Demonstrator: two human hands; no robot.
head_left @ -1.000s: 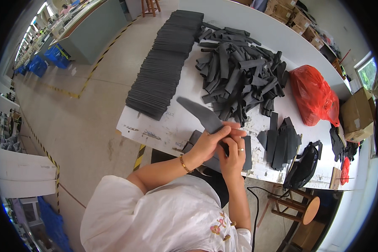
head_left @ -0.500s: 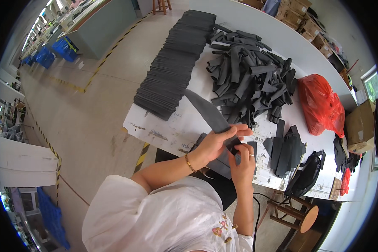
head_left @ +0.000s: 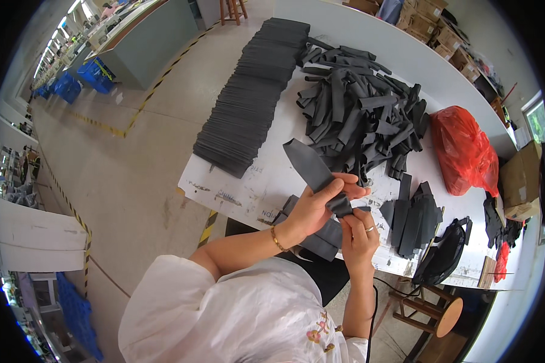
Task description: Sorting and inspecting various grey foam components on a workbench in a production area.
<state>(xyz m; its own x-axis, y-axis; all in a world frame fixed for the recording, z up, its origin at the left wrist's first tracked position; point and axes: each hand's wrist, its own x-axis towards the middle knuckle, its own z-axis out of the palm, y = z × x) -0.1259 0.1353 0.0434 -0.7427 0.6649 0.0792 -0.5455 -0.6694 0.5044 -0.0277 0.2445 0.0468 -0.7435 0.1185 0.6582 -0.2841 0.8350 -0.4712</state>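
Note:
A dark grey fabric strip (head_left: pixel 309 164) is stretched between my hands over the near edge of the table. My left hand (head_left: pixel 318 204) has its thumb pressed on the strip's middle, the other fingers behind or extended to the right. The far end of the strip sticks up and curls a little. My right hand (head_left: pixel 358 235), with a ring on it, pinches the near end. Below my hands lies a small stack of similar grey strips (head_left: pixel 320 243), partly hidden by my left hand and wrist.
On the white table (head_left: pixel 207 186), a long row of tightly packed grey strips (head_left: pixel 248 97) lies left of a loose heap of strips (head_left: pixel 369 115). Flat pieces (head_left: pixel 413 221), a red plastic bag (head_left: pixel 463 151) and a black bag (head_left: pixel 443 251) lie right. A wooden stool (head_left: pixel 447 316) stands below.
My right hand has moved slightly right and down, pulling the near end of the strip into fuller view. The strip's far end has shifted right and now curls.

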